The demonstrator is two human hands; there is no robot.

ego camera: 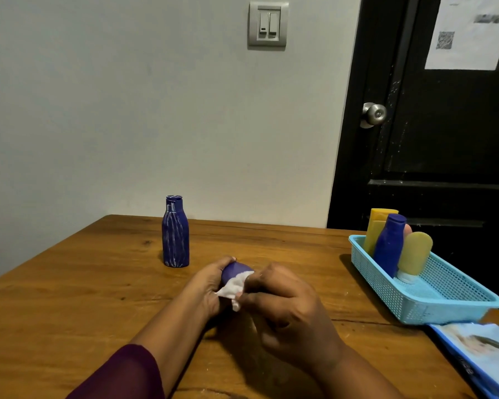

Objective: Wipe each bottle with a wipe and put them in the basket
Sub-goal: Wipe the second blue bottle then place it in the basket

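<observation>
Near a streaked bottle (pixel 175 234) and filled basket (pixel 444 309), the left hand (pixel 211 283) gripped a blue bottle (pixel 235 270); the right hand (pixel 288 306) apparently pinched a wipe (pixel 232 287).

Mid-tabletop (pixel 84 283), the left hand (pixel 211 286) grips a blue bottle (pixel 235 272) while the right hand (pixel 288 306) pinches a white wipe (pixel 232 289) against it. A streaked blue bottle (pixel 175 234) stands upright at eleven o'clock from the hands. A turquoise basket (pixel 444 300) holding upright bottles (pixel 389 243) sits at three o'clock.

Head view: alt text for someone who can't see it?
The left hand grips a blue bottle while the right hand presses a wipe against it. A streaked blue bottle stands on the table behind; the basket at right holds other bottles.
</observation>
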